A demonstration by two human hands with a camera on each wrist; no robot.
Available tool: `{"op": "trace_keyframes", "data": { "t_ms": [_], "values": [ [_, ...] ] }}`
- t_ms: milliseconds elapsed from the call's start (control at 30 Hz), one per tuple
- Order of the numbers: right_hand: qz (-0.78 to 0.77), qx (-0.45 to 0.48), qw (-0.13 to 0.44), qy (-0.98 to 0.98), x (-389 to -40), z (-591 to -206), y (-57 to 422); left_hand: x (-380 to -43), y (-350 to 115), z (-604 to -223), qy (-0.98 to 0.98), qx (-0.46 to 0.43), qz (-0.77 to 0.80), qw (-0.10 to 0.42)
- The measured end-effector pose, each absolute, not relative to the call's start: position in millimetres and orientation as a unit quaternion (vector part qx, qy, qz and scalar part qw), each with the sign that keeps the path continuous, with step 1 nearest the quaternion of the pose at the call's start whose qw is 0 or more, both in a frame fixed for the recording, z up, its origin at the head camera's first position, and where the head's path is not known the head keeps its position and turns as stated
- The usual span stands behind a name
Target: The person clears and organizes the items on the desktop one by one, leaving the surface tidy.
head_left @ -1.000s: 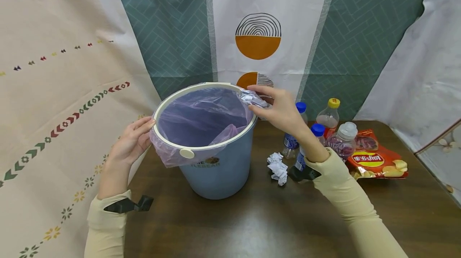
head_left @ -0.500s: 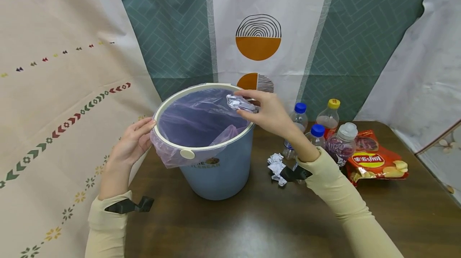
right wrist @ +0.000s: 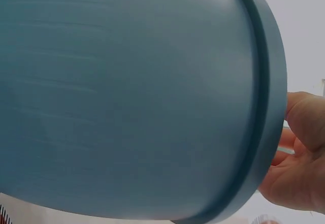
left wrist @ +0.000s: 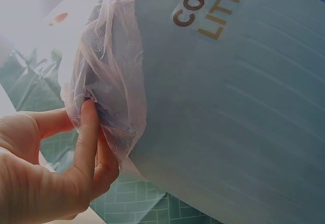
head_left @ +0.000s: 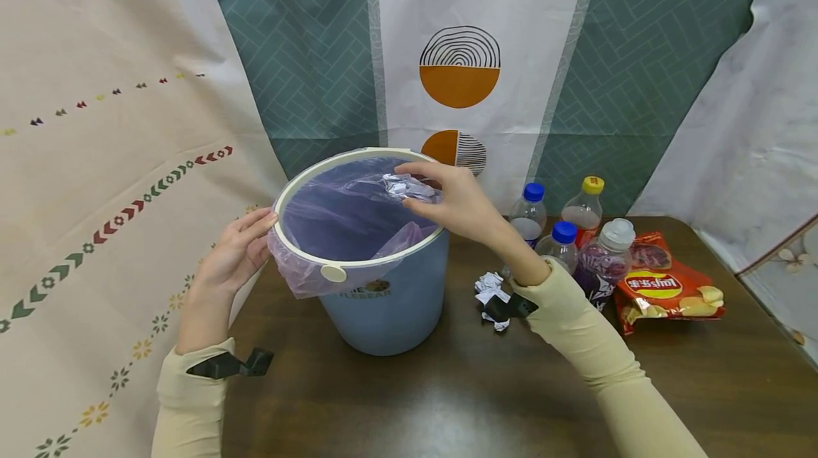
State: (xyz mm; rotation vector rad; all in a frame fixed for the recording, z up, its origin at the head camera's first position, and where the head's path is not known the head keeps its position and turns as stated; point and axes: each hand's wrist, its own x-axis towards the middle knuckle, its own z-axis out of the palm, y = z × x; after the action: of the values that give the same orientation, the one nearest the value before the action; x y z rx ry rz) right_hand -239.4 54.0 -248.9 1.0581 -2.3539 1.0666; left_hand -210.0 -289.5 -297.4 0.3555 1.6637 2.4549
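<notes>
A blue trash can (head_left: 399, 316) stands on the table, a cream ring around its mouth and a thin pink bag (head_left: 300, 273) lining it. My left hand (head_left: 233, 259) pinches the left side of the rim, where the bag folds over; the left wrist view shows those fingers on the bag (left wrist: 117, 71). Over the mouth, on its right, my right hand (head_left: 463, 206) holds a crumpled white paper (head_left: 405, 188) between thumb and fingers. In the right wrist view the can's wall (right wrist: 152, 97) hides the fingertips and the paper.
More crumpled paper (head_left: 491, 287) lies right of the can, partly behind the right wrist. Several plastic bottles stand beyond it, one with a yellow cap (head_left: 593, 184). A red chip bag (head_left: 667, 287) lies at the right of the table (head_left: 396, 408). Patterned cloth hangs behind.
My right hand has carried the crumpled paper leftward and slightly down, from the can's right rim to above its mouth. The left hand has stayed on the rim.
</notes>
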Motion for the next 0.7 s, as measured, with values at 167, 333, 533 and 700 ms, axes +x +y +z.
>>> {"op": "trace_keyframes", "data": {
  "t_ms": [167,333,533,700],
  "values": [
    [0.36,0.383,0.168,-0.834,-239,-252,54,-210,-289,-297,0.555,0.117,0.82,0.078],
    [0.345,0.393,0.165,-0.836,-238,-253,58,-210,-289,-298,0.56,0.116,0.816,0.08],
    [0.337,0.412,0.171,-0.829,-239,-254,65,-211,-289,-299,0.559,0.117,0.817,0.079],
    [0.344,0.4,0.195,-0.827,-238,-256,75,-211,-289,-299,0.559,0.117,0.817,0.079]
  ]
}}
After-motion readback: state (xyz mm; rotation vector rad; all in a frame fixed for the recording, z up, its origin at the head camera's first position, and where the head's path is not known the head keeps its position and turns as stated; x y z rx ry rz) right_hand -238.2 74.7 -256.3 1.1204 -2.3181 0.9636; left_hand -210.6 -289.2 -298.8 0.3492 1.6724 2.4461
